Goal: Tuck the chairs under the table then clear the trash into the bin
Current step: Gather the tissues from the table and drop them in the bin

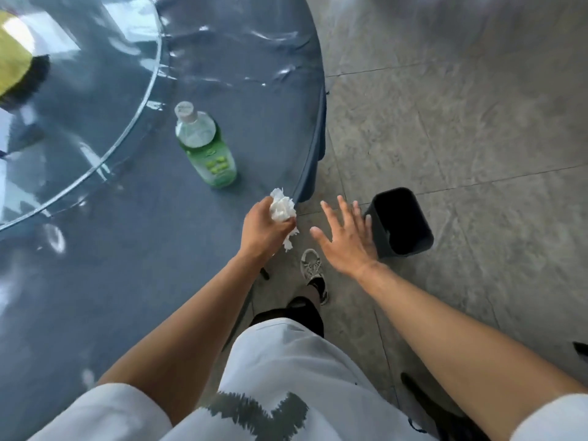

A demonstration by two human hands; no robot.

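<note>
My left hand (264, 229) is shut on a crumpled white tissue (282, 210) at the edge of the round table (127, 265), which has a dark blue cloth under clear plastic. A green plastic bottle (206, 148) with a white cap stands on the table just beyond that hand. My right hand (345, 237) is open with fingers spread, over the floor between the table edge and a black bin (402, 222). The bin stands open on the floor, right next to my right hand's fingertips. No chair shows clearly.
A round glass turntable (79, 122) covers the table's middle, with a yellow and black object (16, 68) at the far left. Grey floor tiles (477, 122) spread to the right. My shoe (313, 268) stands by the table edge. Dark objects (426, 399) lie at lower right.
</note>
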